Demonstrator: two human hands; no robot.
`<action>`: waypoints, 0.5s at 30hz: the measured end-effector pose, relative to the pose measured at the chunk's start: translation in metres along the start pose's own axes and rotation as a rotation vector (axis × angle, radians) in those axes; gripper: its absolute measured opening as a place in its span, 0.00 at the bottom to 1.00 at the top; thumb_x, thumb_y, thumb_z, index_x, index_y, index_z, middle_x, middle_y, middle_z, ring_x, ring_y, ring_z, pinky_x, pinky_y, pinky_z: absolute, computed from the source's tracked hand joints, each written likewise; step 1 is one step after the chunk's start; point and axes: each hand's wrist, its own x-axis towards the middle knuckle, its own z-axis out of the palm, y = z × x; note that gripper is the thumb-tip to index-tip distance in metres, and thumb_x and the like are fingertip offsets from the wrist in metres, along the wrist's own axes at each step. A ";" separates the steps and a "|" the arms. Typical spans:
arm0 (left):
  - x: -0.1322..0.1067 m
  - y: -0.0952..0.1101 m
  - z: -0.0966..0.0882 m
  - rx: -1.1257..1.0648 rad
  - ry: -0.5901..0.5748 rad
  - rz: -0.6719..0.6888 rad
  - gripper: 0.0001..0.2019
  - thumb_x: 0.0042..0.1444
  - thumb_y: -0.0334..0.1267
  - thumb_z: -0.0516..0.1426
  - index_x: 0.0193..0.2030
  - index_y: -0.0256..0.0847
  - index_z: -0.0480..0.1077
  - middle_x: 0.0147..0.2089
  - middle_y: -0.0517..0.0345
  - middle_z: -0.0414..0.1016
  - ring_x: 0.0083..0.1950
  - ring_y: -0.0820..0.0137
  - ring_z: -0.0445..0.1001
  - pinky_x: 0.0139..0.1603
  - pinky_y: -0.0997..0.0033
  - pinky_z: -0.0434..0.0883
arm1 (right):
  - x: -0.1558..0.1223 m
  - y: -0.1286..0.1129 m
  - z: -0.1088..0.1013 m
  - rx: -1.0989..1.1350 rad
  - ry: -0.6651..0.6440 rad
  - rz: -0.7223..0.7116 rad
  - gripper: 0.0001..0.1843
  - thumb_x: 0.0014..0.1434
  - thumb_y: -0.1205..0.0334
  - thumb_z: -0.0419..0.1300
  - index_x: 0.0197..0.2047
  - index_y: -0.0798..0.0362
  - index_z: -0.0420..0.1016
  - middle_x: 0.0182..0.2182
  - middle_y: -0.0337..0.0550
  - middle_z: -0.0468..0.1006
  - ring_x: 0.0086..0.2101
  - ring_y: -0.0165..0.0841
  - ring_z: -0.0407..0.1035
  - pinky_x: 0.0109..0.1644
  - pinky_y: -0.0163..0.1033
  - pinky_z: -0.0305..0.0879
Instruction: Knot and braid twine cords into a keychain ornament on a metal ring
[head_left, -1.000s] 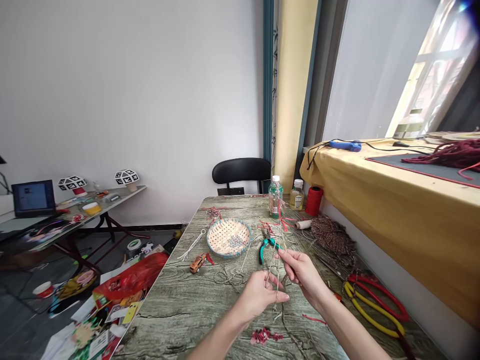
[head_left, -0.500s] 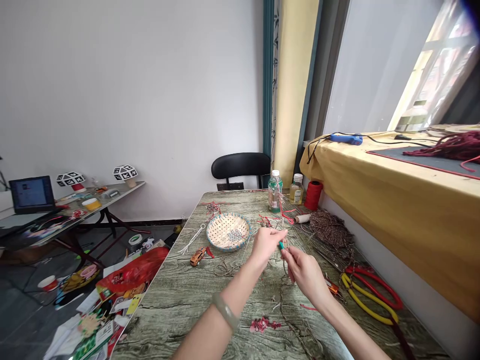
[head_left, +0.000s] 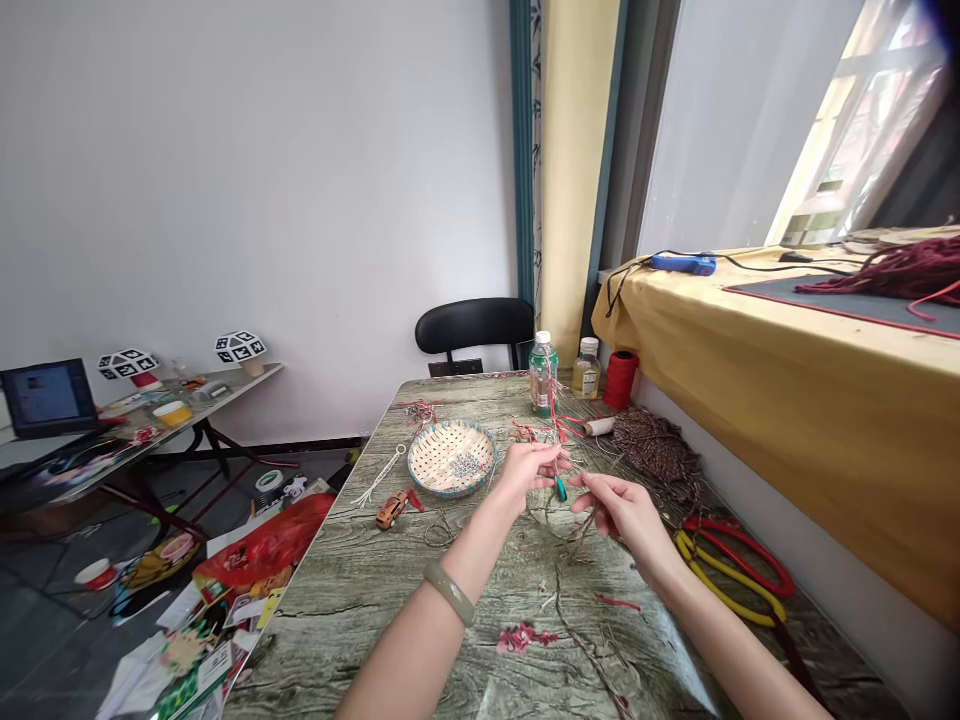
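Note:
My left hand (head_left: 531,470) is closed in a pinch on thin cord near a dark green pendant (head_left: 561,489), which hangs just below its fingertips. Just to the right, my right hand (head_left: 611,500) pinches a brown cord (head_left: 585,528) between thumb and fingers. Red and pale cords (head_left: 554,395) run up from the left fingertips to a green-labelled bottle (head_left: 543,375) with a white cap. On the table below the hands lies a twisted brown cord (head_left: 568,620). Left of my left hand sits a woven basket (head_left: 439,440) with small silvery beads inside.
A toy car (head_left: 392,509) and a knotted cord (head_left: 384,472) lie left. Right are red-and-yellow-handled scissors (head_left: 739,590), a brown yarn heap (head_left: 660,450), a red thread spool (head_left: 620,380) and a small jar (head_left: 586,368). A yellow-draped ledge (head_left: 750,380) borders the right side.
My hands have moved slightly apart, and the green pendant, earlier between my fingers, now hangs freely below my left hand. My right hand has drawn cord a little rightward. The view has shifted slightly.

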 end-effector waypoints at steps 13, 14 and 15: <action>0.004 0.004 -0.003 -0.028 0.053 -0.072 0.14 0.57 0.40 0.52 0.49 0.36 0.64 0.48 0.51 0.68 0.44 0.66 0.70 0.42 0.59 0.70 | -0.003 -0.004 -0.030 0.000 0.090 -0.012 0.13 0.61 0.57 0.51 0.34 0.58 0.70 0.24 0.34 0.71 0.17 0.22 0.62 0.20 0.30 0.61; 0.003 0.003 -0.004 -0.037 0.053 -0.075 0.14 0.57 0.40 0.52 0.49 0.36 0.64 0.48 0.51 0.68 0.44 0.66 0.70 0.42 0.59 0.70 | -0.004 -0.004 -0.032 0.003 0.093 -0.013 0.14 0.61 0.56 0.51 0.33 0.58 0.70 0.23 0.34 0.71 0.17 0.22 0.61 0.20 0.30 0.61; 0.002 0.002 -0.004 -0.046 0.053 -0.078 0.14 0.57 0.40 0.52 0.49 0.36 0.64 0.48 0.51 0.68 0.43 0.66 0.70 0.42 0.59 0.70 | -0.005 -0.004 -0.034 0.006 0.099 -0.014 0.14 0.61 0.56 0.51 0.32 0.58 0.70 0.22 0.33 0.70 0.17 0.22 0.61 0.20 0.30 0.60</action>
